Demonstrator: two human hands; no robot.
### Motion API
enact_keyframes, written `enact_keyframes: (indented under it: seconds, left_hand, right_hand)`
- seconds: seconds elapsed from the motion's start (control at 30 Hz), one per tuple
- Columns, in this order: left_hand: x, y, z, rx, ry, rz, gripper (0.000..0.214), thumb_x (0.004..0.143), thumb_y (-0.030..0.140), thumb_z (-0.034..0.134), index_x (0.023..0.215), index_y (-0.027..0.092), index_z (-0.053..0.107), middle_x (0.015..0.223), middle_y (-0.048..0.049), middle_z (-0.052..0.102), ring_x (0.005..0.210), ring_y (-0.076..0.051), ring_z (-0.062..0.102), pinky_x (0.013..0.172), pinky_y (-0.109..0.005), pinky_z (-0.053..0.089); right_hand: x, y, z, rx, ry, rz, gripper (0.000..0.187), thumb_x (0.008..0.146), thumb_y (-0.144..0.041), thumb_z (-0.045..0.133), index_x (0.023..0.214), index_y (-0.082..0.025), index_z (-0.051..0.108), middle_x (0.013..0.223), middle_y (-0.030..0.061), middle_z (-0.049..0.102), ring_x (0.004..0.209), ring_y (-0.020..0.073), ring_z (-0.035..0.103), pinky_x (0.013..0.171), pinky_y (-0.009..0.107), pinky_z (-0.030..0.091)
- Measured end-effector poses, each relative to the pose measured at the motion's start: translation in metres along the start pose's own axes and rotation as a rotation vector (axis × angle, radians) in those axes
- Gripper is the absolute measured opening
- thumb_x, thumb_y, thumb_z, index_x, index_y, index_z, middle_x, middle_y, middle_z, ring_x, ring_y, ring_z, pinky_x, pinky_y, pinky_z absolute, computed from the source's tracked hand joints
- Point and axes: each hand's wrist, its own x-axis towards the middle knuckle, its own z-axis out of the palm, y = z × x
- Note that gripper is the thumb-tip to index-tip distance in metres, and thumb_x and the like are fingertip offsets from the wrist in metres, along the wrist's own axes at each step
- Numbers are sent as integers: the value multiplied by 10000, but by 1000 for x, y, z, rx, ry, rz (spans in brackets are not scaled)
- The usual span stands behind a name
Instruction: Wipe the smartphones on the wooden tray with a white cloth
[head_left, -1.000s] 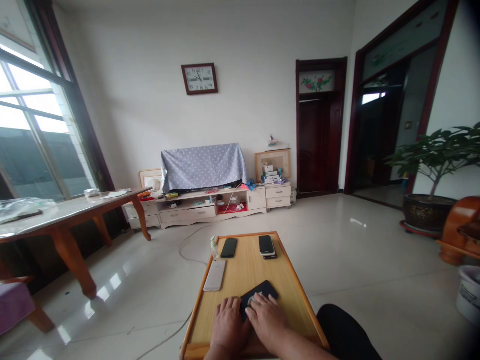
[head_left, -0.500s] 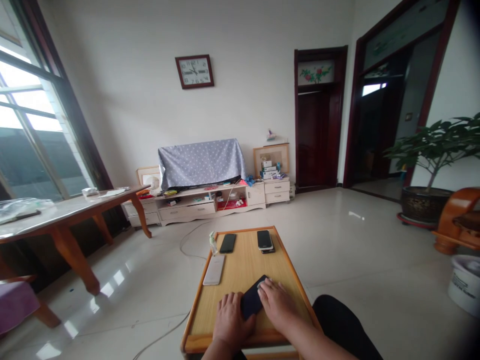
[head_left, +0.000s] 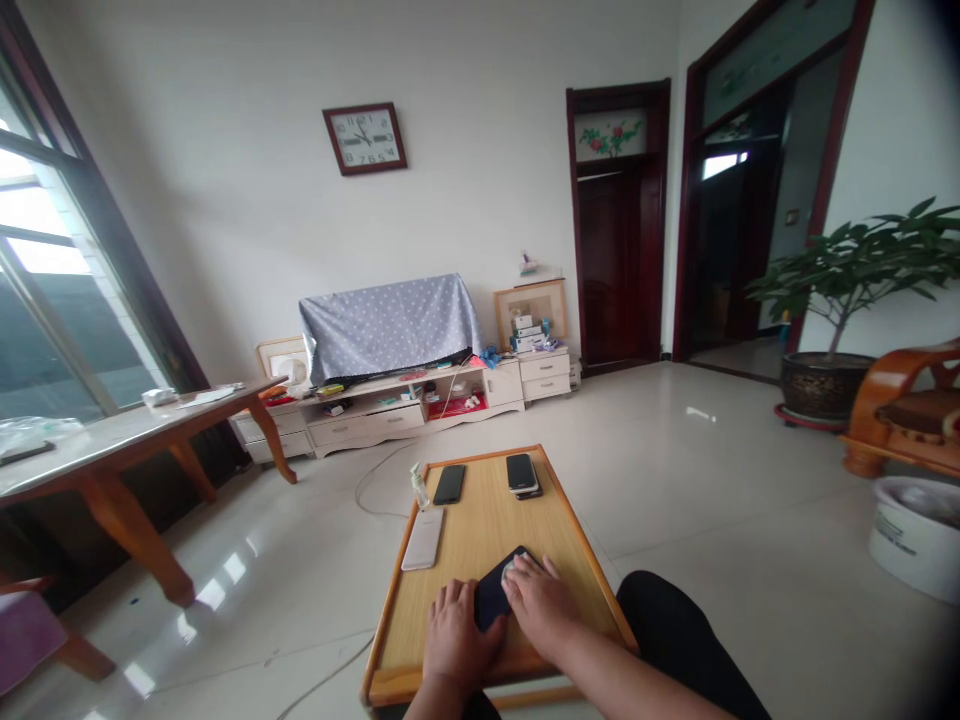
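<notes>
A dark blue smartphone point(head_left: 491, 596) lies slanted on the small wooden table point(head_left: 480, 530). My left hand point(head_left: 459, 630) grips its left and near edges, thumb across the near end. Over its far right part lies my right hand point(head_left: 546, 606), with fingers together pressing a small whitish pad point(head_left: 509, 570) on the phone's surface. Most of the pad is hidden under the fingers. Farther off on the tabletop are a pale phone point(head_left: 423, 539), a small clear pump bottle point(head_left: 419, 487), a black phone point(head_left: 449, 484) and a stack of phones point(head_left: 523, 474) at the far right.
A raised wooden rim edges the small table, and my dark-clothed knee point(head_left: 675, 640) is right beside it. A cable point(head_left: 330, 670) runs along the floor at left. Beyond stand a low cabinet point(head_left: 367, 428), a larger table point(head_left: 142, 440), a potted plant point(head_left: 829, 385) and a white bucket point(head_left: 911, 540).
The camera view has turned slightly right, so the room appears shifted left. My right hand and the pad have shifted slightly on the phone; my left hand keeps its grip.
</notes>
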Motion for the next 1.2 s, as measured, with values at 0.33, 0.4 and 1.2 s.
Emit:
enact_keyframes:
  seconds: [0.33, 0.4, 1.2]
  left_hand:
    - [2, -5, 9, 2, 15, 9, 468, 838, 295, 504, 1302, 269, 561, 1251, -64, 600, 1148, -237, 505, 983, -337, 337]
    - [2, -4, 9, 4, 19, 11, 457, 857, 360, 510, 1301, 264, 561, 1247, -69, 602, 1158, -244, 501, 985, -339, 340]
    - [3, 5, 1, 46, -23, -9, 599, 836, 596, 535, 1330, 259, 538, 1262, -77, 593, 1193, -272, 491, 1017, -354, 347]
  right_hand:
    - [-17, -24, 20, 73, -74, -116, 466, 1045, -428, 312, 1293, -224, 650, 1439, 97, 582, 1381, 238, 473, 1205, 436, 220]
    - [-15, -20, 16, 73, -59, -99, 468, 1052, -420, 291, 1260, -240, 671, 1408, 83, 611, 1358, 224, 498, 1207, 438, 210]
    - [-1, 1, -3, 36, 51, 25, 504, 1060, -384, 247, 1170, -198, 702, 1381, 137, 620, 1367, 255, 481, 1205, 493, 177]
